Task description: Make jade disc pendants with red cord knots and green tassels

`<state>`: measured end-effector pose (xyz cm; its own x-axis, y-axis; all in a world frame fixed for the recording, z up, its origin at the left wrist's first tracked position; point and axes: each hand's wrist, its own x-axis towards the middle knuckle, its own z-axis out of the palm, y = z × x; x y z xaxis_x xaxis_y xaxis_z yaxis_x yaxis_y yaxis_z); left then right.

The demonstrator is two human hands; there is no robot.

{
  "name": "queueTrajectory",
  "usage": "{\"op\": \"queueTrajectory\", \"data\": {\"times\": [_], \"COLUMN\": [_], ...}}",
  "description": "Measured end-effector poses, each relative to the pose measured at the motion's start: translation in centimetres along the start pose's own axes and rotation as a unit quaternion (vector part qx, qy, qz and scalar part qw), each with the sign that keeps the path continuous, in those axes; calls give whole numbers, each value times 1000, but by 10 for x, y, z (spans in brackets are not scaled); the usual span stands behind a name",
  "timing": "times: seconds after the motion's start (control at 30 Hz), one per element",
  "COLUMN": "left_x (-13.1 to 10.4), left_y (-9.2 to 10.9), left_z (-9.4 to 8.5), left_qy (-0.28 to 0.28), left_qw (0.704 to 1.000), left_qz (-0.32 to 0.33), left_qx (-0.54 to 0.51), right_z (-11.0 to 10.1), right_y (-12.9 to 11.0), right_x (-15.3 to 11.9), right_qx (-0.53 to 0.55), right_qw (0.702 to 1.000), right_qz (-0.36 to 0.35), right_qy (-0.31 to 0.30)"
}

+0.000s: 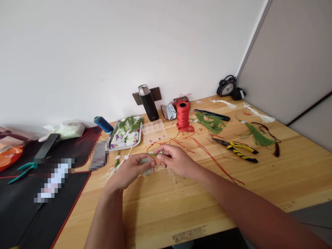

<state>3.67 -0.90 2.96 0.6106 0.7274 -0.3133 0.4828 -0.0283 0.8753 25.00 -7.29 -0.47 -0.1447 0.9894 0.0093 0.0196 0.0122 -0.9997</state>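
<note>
Above the wooden table (168, 204), my two hands meet near the middle. My left hand (129, 169) is closed with thumb and fingers around a pale green, patterned round pendant (146, 166), most of which the fingers cover. Right beside it, my right hand (176, 160) pinches at a thin red cord (157, 162) that runs between the fingertips. Something green lies just behind the right fingertips, too small to name. To the left of my left hand rest white-and-green tassels (118, 160) with pale round beads.
Behind the hands stand a red cord spool (183, 116), a clear compartment box (155, 130), a metal tray (137, 140) and a black thermos (149, 105). Pliers (234, 148), a utility knife (212, 114), green tassels (211, 123) and loose red cords (212, 157) lie to the right.
</note>
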Motion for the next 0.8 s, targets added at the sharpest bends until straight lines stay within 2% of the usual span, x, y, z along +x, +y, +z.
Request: {"op": "queueTrajectory", "data": {"times": [0.33, 0.47, 0.8], "left_x": [1, -1, -7], "left_y": [1, 1, 10], "left_z": [1, 0, -3], "left_qy": [11, 15, 40], "left_qw": [1000, 1000, 999], "left_qz": [14, -5, -2], "left_qx": [1, -12, -22], "right_z": [1, 1, -2], "right_y": [4, 6, 8], "right_x": [0, 0, -1], "right_qx": [-17, -18, -83], "right_qw": [1000, 1000, 996], "right_qz": [0, 0, -3], "right_qy": [1, -1, 35]}}
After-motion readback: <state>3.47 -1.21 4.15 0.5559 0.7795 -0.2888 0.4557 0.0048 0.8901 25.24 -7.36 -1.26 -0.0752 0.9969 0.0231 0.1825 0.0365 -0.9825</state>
